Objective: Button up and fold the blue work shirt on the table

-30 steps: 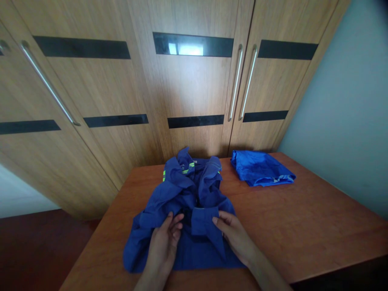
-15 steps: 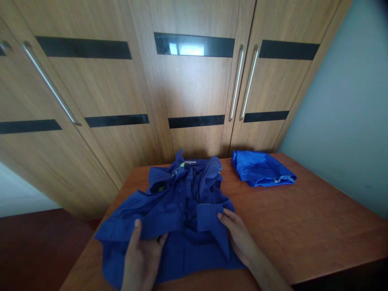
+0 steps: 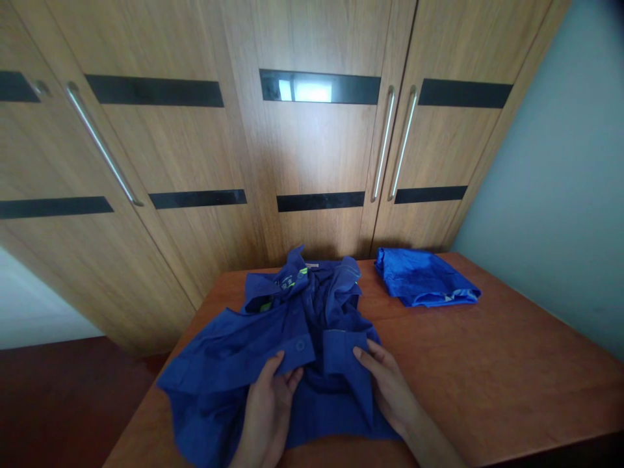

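Note:
A dark blue work shirt (image 3: 234, 351) with yellow-green stripes near its collar lies spread on the brown table (image 3: 487, 364). My left hand (image 3: 268, 409) pinches the buttoned cuff of the left sleeve, near the shirt's middle. My right hand (image 3: 385, 383) rests on the other cuff, its fingers closed lightly round the edge. The left sleeve stretches out to the table's left edge. The shirt's lower hem hangs toward me.
A second blue garment (image 3: 424, 279), folded, lies at the table's back right. Wooden wardrobe doors (image 3: 312, 149) with long metal handles stand just behind the table. A pale wall (image 3: 560, 195) runs along the right. Dark red floor (image 3: 63, 396) shows at left.
The left sleeve was drawn out to the left and laid flat. My left hand then came back toward the middle and took hold of the cuff. My right hand stayed on its cuff.

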The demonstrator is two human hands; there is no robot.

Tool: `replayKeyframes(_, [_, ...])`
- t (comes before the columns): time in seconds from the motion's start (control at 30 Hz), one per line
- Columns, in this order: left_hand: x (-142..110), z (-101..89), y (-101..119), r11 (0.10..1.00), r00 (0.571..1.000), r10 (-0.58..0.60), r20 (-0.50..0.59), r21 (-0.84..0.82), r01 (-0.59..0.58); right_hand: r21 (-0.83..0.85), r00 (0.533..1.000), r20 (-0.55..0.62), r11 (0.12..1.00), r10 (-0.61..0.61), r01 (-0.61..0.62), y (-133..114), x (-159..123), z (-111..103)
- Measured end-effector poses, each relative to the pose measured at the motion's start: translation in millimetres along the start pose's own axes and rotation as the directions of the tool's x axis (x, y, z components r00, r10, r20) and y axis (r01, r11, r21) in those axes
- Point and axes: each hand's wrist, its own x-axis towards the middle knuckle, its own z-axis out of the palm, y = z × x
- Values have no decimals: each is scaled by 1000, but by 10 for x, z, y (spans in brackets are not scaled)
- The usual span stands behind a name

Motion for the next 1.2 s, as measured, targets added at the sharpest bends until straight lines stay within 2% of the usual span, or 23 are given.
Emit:
replayKeyframes(0.07, [-147,-76,40,998,998,61,9,-18,-61,-21,1000,-2,1000,-11,11,9,1,-5])
replayKeyframes(0.13, [-281,-159,35,993,994,113,-14,49,-112,-62,1000,0,998,-29,29,26,-5,4])
replayKeyframes(0.23, [-377,-241,-53,980,995,93,-22,181,-88,-179,996,-14,980,-92,88,75,-18,49])
replayKeyframes(0.33, [-361,-254,-158,944,993,113,-24,314,-100,-343,981,-1,922,-193,181,147,-20,122])
replayKeyframes(0.4, [-336,-239,-198,881,987,162,0,450,-145,-428,970,43,873,-238,233,188,-17,178])
replayKeyframes(0.47, [-321,-226,-212,791,979,190,70,579,-195,-512,959,78,815,-271,272,209,-17,234])
replayKeyframes(0.57, [-293,-237,-209,694,962,206,177,667,-271,-620,939,125,714,-319,325,196,-31,296])
replayKeyframes(0.63, [-255,-266,-205,660,951,224,213,685,-309,-629,937,155,700,-313,338,172,-45,314])
replayKeyframes(0.77, [-190,-314,-208,617,937,244,249,705,-348,-553,958,159,782,-238,286,145,-71,301])
replayKeyframes(0.87, [-206,-292,-206,597,934,258,247,719,-355,-509,965,152,819,-215,263,158,-79,283])
replayKeyframes(1.0, [-241,-246,-211,547,926,292,238,753,-366,-504,960,170,817,-224,280,201,-71,269])
replayKeyframes(1.2, [-115,-265,-356,370,820,449,354,762,-531,-622,937,180,703,-300,345,272,-76,252])
